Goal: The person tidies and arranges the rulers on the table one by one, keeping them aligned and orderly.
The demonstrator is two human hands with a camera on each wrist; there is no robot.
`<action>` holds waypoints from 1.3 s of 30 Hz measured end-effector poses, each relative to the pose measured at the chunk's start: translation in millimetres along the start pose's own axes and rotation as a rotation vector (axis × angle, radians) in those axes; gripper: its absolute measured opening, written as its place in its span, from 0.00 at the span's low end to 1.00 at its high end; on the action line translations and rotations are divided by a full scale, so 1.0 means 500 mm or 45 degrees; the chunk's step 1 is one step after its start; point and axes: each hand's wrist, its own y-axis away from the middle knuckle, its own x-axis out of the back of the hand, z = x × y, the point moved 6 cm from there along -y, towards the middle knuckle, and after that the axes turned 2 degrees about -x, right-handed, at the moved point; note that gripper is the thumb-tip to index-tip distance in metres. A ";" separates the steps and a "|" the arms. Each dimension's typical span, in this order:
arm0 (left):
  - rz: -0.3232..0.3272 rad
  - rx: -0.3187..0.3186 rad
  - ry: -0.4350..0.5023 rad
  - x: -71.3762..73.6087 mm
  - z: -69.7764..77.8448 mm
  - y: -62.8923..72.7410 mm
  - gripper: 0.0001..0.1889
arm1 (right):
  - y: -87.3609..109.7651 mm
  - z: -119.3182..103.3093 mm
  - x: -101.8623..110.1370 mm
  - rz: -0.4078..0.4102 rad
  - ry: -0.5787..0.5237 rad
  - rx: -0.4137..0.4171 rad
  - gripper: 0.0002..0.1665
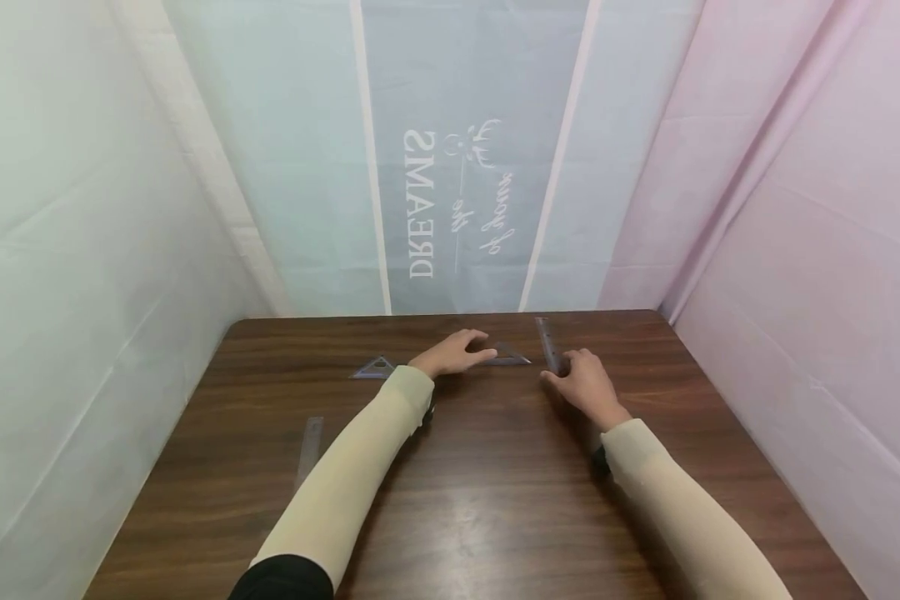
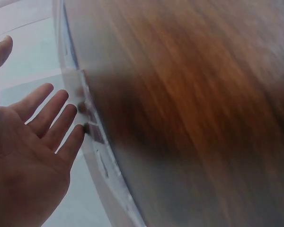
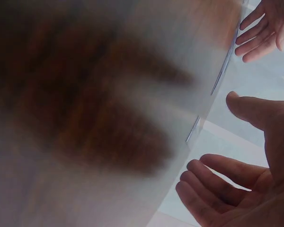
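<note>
My left hand [image 1: 453, 354] reaches over the far part of the table, fingers extended and palm bare in the left wrist view. Just right of its fingertips lies a clear set square [image 1: 508, 362], partly overlapped by the hand. My right hand [image 1: 587, 385] is beside the near end of a clear ruler [image 1: 547, 343], thumb apart from the loosely bent fingers. In the right wrist view, nothing sits between that thumb and the fingers [image 3: 217, 184]. Another clear set square [image 1: 373, 375] lies left of my left wrist, its right corner hidden by the sleeve.
A second clear ruler [image 1: 311, 446] lies at the left, its near end covered by my left forearm. The brown wooden table [image 1: 457, 517] ends at its far edge against a hanging cloth [image 1: 465, 83] with printed lettering. Pale cloth walls [image 1: 67, 250] stand on both sides.
</note>
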 end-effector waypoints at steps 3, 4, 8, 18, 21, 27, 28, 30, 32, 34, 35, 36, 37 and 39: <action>0.012 0.020 0.000 -0.001 -0.005 -0.005 0.39 | -0.010 -0.003 -0.007 -0.013 0.010 -0.006 0.29; 0.016 0.025 -0.004 -0.001 -0.005 -0.006 0.39 | -0.013 -0.004 -0.009 -0.017 0.014 -0.007 0.28; 0.019 0.037 -0.038 -0.005 -0.004 -0.017 0.39 | -0.019 -0.006 -0.017 -0.043 0.015 -0.024 0.26; 0.020 0.069 -0.109 -0.011 0.025 -0.047 0.36 | -0.032 -0.001 -0.009 -0.041 0.052 -0.064 0.28; 0.013 0.105 -0.137 -0.018 0.027 -0.060 0.36 | -0.036 0.003 -0.009 -0.044 0.065 -0.073 0.28; -0.008 0.206 -0.223 -0.035 0.015 -0.098 0.37 | -0.042 0.007 -0.014 -0.046 0.098 -0.076 0.23; 0.001 0.214 -0.232 -0.032 0.019 -0.097 0.37 | -0.043 0.006 -0.014 -0.046 0.100 -0.072 0.23; 0.020 0.230 -0.252 -0.026 0.025 -0.093 0.37 | -0.046 0.003 -0.013 -0.051 0.103 -0.065 0.22; 0.037 0.232 -0.277 -0.020 0.034 -0.087 0.37 | -0.049 0.000 -0.011 -0.058 0.100 -0.056 0.22; 0.056 0.218 -0.292 -0.014 0.044 -0.081 0.36 | -0.053 0.000 -0.010 -0.061 0.095 -0.055 0.21; 0.055 0.220 -0.300 -0.014 0.043 -0.084 0.36 | -0.055 0.000 -0.010 -0.059 0.095 -0.056 0.21; 0.054 0.219 -0.302 -0.014 0.044 -0.087 0.36 | -0.057 0.002 -0.009 -0.056 0.096 -0.059 0.21; 0.052 0.218 -0.310 -0.015 0.045 -0.089 0.36 | -0.059 0.003 -0.008 -0.051 0.100 -0.062 0.20; 0.053 0.215 -0.318 -0.015 0.046 -0.094 0.36 | -0.062 0.005 -0.007 -0.046 0.101 -0.067 0.20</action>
